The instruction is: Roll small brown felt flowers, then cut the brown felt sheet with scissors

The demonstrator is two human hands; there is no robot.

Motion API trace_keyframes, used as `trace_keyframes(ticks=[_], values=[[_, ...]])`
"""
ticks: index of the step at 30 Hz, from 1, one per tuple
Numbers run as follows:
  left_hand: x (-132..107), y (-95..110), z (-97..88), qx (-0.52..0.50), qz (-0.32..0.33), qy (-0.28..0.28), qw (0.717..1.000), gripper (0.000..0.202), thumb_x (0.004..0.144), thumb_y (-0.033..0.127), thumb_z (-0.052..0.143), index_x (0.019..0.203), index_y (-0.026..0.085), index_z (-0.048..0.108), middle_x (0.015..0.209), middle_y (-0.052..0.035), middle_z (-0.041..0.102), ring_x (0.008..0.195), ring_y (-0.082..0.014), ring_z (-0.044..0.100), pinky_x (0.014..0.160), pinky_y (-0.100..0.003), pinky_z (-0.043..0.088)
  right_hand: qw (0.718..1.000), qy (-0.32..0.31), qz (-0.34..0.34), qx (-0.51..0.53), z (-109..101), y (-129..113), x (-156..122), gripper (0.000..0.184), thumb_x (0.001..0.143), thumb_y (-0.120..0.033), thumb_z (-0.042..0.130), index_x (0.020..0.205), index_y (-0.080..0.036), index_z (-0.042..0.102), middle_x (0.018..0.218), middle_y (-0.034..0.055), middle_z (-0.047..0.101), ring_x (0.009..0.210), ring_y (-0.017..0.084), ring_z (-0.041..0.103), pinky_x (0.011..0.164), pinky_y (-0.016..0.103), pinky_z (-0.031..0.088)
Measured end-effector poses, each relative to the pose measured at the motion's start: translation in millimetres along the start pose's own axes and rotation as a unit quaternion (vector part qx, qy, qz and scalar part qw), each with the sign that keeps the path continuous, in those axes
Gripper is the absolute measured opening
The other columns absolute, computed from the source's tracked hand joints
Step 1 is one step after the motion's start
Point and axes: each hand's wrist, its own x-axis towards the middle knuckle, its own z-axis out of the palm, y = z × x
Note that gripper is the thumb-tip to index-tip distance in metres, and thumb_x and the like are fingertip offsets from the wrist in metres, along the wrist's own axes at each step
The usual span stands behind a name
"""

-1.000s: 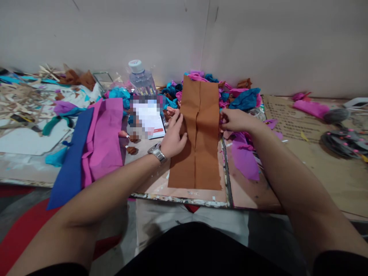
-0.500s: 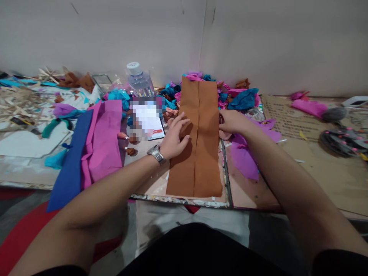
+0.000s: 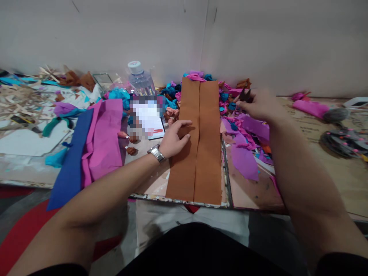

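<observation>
A long brown sheet of crepe paper (image 3: 205,153), folded along its middle, lies lengthwise on a work board (image 3: 149,184) in front of me. My left hand (image 3: 172,140) rests flat on the sheet's left half, fingers stretched out, a metal watch on the wrist. My right hand (image 3: 260,105) is raised off to the right of the sheet, over purple scraps (image 3: 253,130). Its fingers are closed round a small dark thing (image 3: 245,95) that is blurred and hard to name.
Folded blue (image 3: 71,161) and pink (image 3: 105,138) paper sheets lie at the left. A plastic water bottle (image 3: 140,80) stands behind a blurred-out card. Crumpled pink, teal and brown paper (image 3: 230,96) is heaped by the wall. Wood strips (image 3: 17,99) lie far left, dark wires (image 3: 345,142) far right.
My right hand left the brown sheet's right edge, moved up and to the right, and now grips a small dark thing. My left hand stayed pressed on the sheet.
</observation>
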Motion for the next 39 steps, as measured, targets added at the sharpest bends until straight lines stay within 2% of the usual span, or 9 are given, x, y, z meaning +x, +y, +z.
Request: trace_keyframes(ticks=[3, 6, 10, 15, 18, 24, 30, 35, 39], values=[[-0.9, 1.9, 1.5, -0.039, -0.023, -0.009, 0.999, 0.043, 0.09, 0.016, 0.07, 0.132, 0.021, 0.068, 0.135, -0.012, 0.076, 0.128, -0.027, 0.073, 0.118, -0.055, 0.057, 0.992, 0.105, -0.001, 0.068, -9.7, -15.8, -8.9, 0.018, 0.099, -0.029, 0.068, 0.105, -0.017, 0.079, 0.088, 0.0089, 0.074, 0.076, 0.02, 0.065, 0.07, 0.035, 0.046], [-2.0, 1.1, 4.3, -0.102, -0.03, -0.02, 0.994, 0.033, 0.091, 0.017, 0.069, 0.124, 0.021, 0.071, 0.133, -0.0135, 0.077, 0.125, -0.0265, 0.076, 0.115, -0.053, 0.06, 0.977, 0.105, 0.034, 0.183, -12.5, -33.7, -14.1, 0.024, 0.108, -0.033, 0.061, 0.101, -0.015, 0.076, 0.082, 0.0062, 0.072, 0.064, 0.013, 0.059, 0.065, 0.03, 0.046], [-2.8, 2.3, 4.0, -0.123, -0.036, -0.048, 0.991, 0.025, 0.093, 0.021, 0.067, 0.117, 0.02, 0.073, 0.13, -0.0137, 0.078, 0.12, -0.0264, 0.078, 0.109, -0.052, 0.064, 0.959, 0.051, 0.016, 0.279, -10.3, -54.8, -20.9, 0.031, 0.113, -0.041, 0.057, 0.1, -0.016, 0.071, 0.086, 0.0057, 0.075, 0.063, 0.011, 0.059, 0.068, 0.028, 0.048], [-3.1, 14.3, -3.9, -0.093, -0.01, -0.091, 0.991, 0.02, 0.094, 0.024, 0.069, 0.113, 0.02, 0.074, 0.123, -0.0117, 0.08, 0.116, -0.0261, 0.077, 0.106, -0.05, 0.063, 0.958, 0.004, -0.085, 0.274, 3.0, -90.7, -39.7, 0.036, 0.11, -0.052, 0.058, 0.101, -0.021, 0.075, 0.075, 0.0005, 0.072, 0.064, 0.014, 0.062, 0.066, 0.027, 0.049], [-3.5, 20.7, -6.9, -0.078, 0.005, -0.119, 0.99, 0.022, 0.094, 0.026, 0.069, 0.115, 0.021, 0.075, 0.121, -0.0106, 0.081, 0.111, -0.0257, 0.078, 0.103, -0.049, 0.064, 0.965, -0.096, -0.061, 0.234, 19.7, -107.3, -51.6, 0.038, 0.111, -0.051, 0.053, 0.104, -0.022, 0.075, 0.069, -0.0012, 0.067, 0.059, 0.014, 0.059, 0.064, 0.027, 0.046], [-2.6, 19.2, -4.0, -0.067, 0.046, -0.109, 0.991, 0.024, 0.091, 0.017, 0.069, 0.112, 0.022, 0.077, 0.119, -0.0094, 0.082, 0.11, -0.0238, 0.078, 0.103, -0.046, 0.063, 0.978, -0.136, -0.097, 0.122, 52.6, -95.8, -75.1, 0.047, 0.113, -0.049, 0.039, 0.105, -0.021, 0.076, 0.101, 0.0074, 0.081, 0.092, 0.023, 0.073, 0.081, 0.031, 0.048], [-0.5, 9.1, 1.7, -0.057, 0.015, -0.051, 0.997, 0.013, 0.091, 0.019, 0.071, 0.102, 0.022, 0.078, 0.115, -0.0086, 0.082, 0.11, -0.0234, 0.077, 0.102, -0.047, 0.063, 0.981, -0.161, -0.11, -0.004, 62.7, -92.4, -104.8, 0.043, 0.112, -0.045, 0.039, 0.104, -0.019, 0.073, 0.099, 0.0121, 0.08, 0.088, 0.027, 0.07, 0.08, 0.036, 0.045], [1.2, 3.7, 5.1, -0.116, -0.055, -0.02, 0.992, 0.011, 0.093, 0.023, 0.069, 0.101, 0.021, 0.076, 0.117, -0.0104, 0.083, 0.114, -0.0257, 0.078, 0.112, -0.055, 0.059, 0.979, -0.17, -0.111, 0.025, 62.1, -95.3, -120.4, 0.041, 0.111, -0.043, 0.042, 0.117, -0.019, 0.075, 0.107, 0.0146, 0.081, 0.097, 0.032, 0.073, 0.087, 0.042, 0.049], [1.5, 8.6, 0.5, -0.195, -0.021, -0.014, 0.98, 0.027, 0.09, 0.01, 0.054, 0.103, 0.022, 0.075, 0.128, -0.01, 0.08, 0.126, -0.0245, 0.075, 0.119, -0.055, 0.057, 0.978, -0.138, -0.089, 0.128, 59.2, -92.8, -142.8, 0.039, 0.112, -0.046, 0.043, 0.125, -0.023, 0.073, 0.118, 0.0105, 0.081, 0.106, 0.029, 0.075, 0.091, 0.039, 0.053]])
